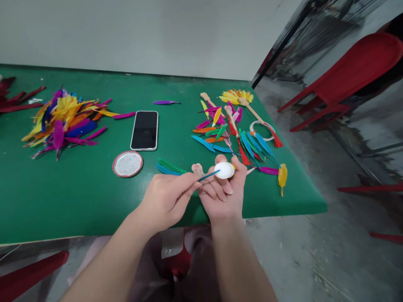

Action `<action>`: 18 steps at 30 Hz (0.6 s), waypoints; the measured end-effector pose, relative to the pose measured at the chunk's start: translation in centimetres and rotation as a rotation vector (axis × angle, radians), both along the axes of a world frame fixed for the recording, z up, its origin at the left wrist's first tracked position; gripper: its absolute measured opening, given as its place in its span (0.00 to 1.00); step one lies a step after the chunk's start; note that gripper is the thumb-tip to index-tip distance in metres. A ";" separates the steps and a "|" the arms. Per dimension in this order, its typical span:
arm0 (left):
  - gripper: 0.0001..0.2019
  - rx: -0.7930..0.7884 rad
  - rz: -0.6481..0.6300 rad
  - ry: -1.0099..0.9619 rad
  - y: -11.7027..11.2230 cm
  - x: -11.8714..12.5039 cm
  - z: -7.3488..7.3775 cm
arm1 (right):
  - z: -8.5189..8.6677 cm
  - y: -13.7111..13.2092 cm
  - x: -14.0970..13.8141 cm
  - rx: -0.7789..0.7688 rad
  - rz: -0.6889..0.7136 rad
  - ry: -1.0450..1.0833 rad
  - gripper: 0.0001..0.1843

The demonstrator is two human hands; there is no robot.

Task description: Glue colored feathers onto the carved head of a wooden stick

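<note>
My left hand pinches a thin blue feather quill and points its tip at a white oval piece. My right hand cups that white piece between thumb and fingers, palm up. Both hands hover over the near edge of the green table. Just behind my left hand lie a green and a blue feather and a small wooden heart-shaped stick end.
A black phone and a round red-rimmed lid lie mid-table. A heap of coloured feathers sits left. Loose feathers, wooden sticks, red tassels and a white ring spread to the right. Red chairs stand beyond the table's right edge.
</note>
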State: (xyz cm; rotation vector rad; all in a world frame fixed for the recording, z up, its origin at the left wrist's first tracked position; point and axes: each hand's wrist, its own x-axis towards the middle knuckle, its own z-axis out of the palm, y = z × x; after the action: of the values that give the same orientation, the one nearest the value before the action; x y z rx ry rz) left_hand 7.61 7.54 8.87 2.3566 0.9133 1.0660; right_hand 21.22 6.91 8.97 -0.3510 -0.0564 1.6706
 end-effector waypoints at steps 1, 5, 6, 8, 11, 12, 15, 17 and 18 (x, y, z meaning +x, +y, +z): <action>0.11 -0.004 -0.011 0.006 0.0 0.0 0.0 | 0.0 0.0 0.0 0.001 -0.002 -0.006 0.15; 0.11 0.002 0.014 -0.013 0.0 0.0 0.0 | 0.2 -0.1 0.0 -0.008 -0.005 -0.033 0.16; 0.11 0.004 0.027 -0.015 0.0 -0.1 0.0 | 0.2 -0.1 -0.1 -0.016 -0.004 -0.045 0.16; 0.11 0.000 0.028 -0.015 0.1 -0.1 0.0 | 0.2 -0.1 -0.1 -0.029 -0.005 -0.072 0.15; 0.12 -0.013 -0.011 -0.007 0.1 -0.2 0.1 | 0.2 0.0 -0.1 -0.031 -0.011 -0.083 0.15; 0.12 -0.018 -0.017 -0.003 0.2 -0.3 0.1 | 0.2 0.0 -0.1 -0.032 -0.012 -0.076 0.15; 0.12 -0.023 -0.009 0.006 0.2 -0.4 0.1 | 0.2 0.0 -0.1 -0.036 -0.013 -0.035 0.15; 0.12 -0.025 -0.005 0.011 0.2 -0.5 0.1 | 0.2 0.0 -0.1 -0.039 -0.012 -0.023 0.15; 0.12 -0.026 -0.005 0.013 0.2 -0.5 0.1 | 0.2 0.0 -0.1 -0.036 -0.013 -0.026 0.15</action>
State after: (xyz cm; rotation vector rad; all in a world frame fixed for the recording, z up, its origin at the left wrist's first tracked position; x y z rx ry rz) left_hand 7.12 7.77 9.00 2.3459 0.9203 1.0324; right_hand 21.16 6.88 9.22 -0.3989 -0.0434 1.6558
